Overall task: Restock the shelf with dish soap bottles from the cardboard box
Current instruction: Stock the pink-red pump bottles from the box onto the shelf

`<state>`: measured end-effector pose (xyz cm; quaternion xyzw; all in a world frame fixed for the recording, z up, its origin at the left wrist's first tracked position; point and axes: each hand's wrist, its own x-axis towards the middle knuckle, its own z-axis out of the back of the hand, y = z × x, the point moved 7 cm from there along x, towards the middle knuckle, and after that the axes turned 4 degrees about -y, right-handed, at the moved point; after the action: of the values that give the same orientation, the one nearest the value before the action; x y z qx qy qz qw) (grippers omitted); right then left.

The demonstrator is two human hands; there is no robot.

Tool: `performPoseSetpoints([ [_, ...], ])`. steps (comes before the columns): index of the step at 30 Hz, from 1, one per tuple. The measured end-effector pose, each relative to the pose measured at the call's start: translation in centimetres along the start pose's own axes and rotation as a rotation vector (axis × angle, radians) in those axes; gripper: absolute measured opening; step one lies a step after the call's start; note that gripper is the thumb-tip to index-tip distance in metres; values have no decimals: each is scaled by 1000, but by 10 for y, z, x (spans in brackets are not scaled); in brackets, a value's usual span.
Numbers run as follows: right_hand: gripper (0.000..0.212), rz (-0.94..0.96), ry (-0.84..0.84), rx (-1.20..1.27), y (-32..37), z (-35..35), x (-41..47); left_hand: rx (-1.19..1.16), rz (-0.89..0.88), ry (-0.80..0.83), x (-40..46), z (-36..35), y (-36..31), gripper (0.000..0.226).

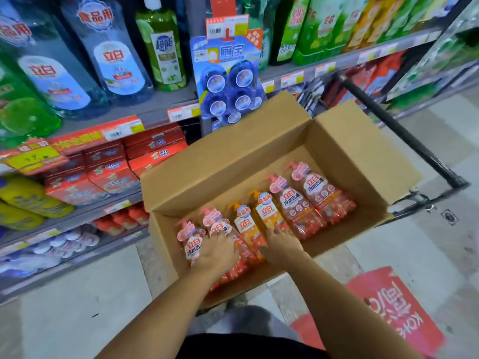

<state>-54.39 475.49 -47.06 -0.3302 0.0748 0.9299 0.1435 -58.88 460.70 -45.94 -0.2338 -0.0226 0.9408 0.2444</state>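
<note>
Shelves (pixel 155 110) of cleaning goods run along my left, over a pale tiled floor, and the open box (pixel 233 156) sits on a cart (pixel 404 136) right in front of me. Both my hands are down inside it. My left hand (pixel 216 251) lies over the pink bottles (pixel 197 244) at the near left end, fingers spread and bent down onto them, though I cannot tell if they have closed round one. My right hand (pixel 281 242) rests on the lower part of an orange bottle (pixel 267 216), fingers forward and only lightly curved; I cannot tell if it has a real grip.

To lift cleanly I think I should take each bottle round the body rather than by the pump head, wrap the fingers fully before pulling, and raise it straight up so its neighbours do not topple or snag the flaps.

Counting what lies in the box: six bottles in one slanted row, pumps pointing away from me. Four are pink, two at each end, and two are orange in the middle.
</note>
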Motion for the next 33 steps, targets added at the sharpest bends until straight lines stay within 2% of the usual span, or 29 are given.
performPoseSetpoints([
  [4, 50, 66, 42, -56, 6, -15, 20, -2, 148, 31, 4, -26, 30, 50],
  [10, 62, 253, 99, -174, 51, -50, 48, -40, 321, 87, -14, -63, 71, 59],
  [14, 74, 311, 98, -210, 78, -70, 64, -153, 367, 128, -20, -92, 86, 65],
  [17, 82, 252, 100, -157, 87, -84, 79, -295, 391, 142, -17, -115, 91, 70],
  [19, 89, 132, 112, -9, 85, -94, 89, -427, 450, 184, -12, -138, 95, 77],
  [21, 97, -21, 105, 193, 79, -107, 100, -669, 596, 221, -8, -161, 97, 84],
  [23, 106, -132, 94, 314, 72, -117, 111, -805, 716, 206, 1, -175, 99, 91],
  [28, 127, -183, 126, 224, 62, -115, 140, -704, 855, 191, 28, -180, 111, 104],
  [30, 125, -163, 191, 174, 63, -113, 152, -727, 941, 234, 39, -181, 112, 113],
  [33, 122, -181, 262, 311, 59, -124, 160, -802, 1039, 264, 45, -188, 107, 117],
])
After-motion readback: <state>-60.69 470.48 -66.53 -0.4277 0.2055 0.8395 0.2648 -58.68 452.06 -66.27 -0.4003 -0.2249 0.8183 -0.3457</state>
